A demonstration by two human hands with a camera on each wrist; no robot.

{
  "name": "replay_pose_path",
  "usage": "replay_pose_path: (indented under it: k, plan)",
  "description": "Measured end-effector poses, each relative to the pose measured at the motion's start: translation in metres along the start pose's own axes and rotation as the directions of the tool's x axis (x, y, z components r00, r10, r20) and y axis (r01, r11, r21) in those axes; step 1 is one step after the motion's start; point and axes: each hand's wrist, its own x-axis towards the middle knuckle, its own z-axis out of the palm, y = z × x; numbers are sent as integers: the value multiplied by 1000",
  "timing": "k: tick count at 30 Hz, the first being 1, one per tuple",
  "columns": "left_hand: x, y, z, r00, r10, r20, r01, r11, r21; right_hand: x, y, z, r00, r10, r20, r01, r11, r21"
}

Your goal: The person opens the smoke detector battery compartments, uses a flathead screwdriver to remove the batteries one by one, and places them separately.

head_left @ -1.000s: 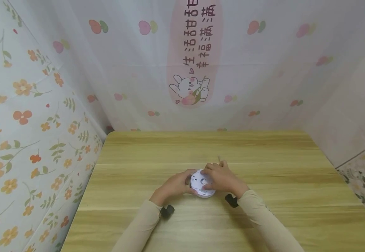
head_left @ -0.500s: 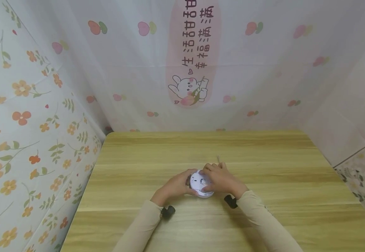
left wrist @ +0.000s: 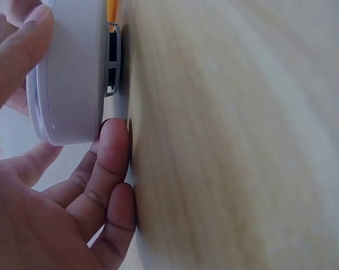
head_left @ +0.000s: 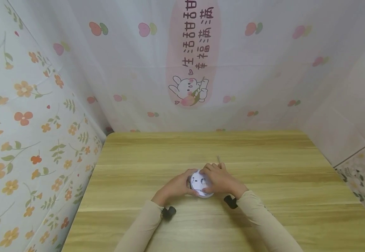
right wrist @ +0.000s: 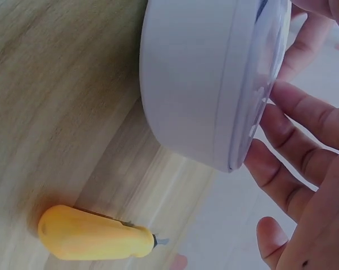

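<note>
A round white smoke detector (head_left: 197, 183) is held between both hands over the table, its flat face with a small slot turned up. My left hand (head_left: 177, 184) grips its left side, the thumb at the near edge and fingers at the far side. In the left wrist view, a slatted cage (left wrist: 114, 59) sticks out from its underside, close to the tabletop; the lower fingertips are right at the wood. My right hand (head_left: 222, 178) holds the right part of the upper face, and in the right wrist view several fingertips (right wrist: 262, 160) lie along its edge.
A screwdriver (right wrist: 96, 233) with a yellow handle lies on the wooden table (head_left: 132, 154), just beyond the right hand; the head view shows its thin shaft (head_left: 219, 159). Printed curtains (head_left: 122, 70) hang behind the table and along its left side.
Both hands keep their hold on the smoke detector in nearly the same spot. Its upper face has shifted very slightly and catches more light.
</note>
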Motion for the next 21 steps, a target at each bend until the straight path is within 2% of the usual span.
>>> replay_pose_path:
  k: [9,21]
  plan:
    - [-2,3,-1,1000,-28,-6,27,999,-41,-3,7,-7,999,8,-52,-9,1000,-14]
    - [0,0,1,1000,-22,-10,21,999,-48,-15,26,-12,994,77,-77,-74,997,38]
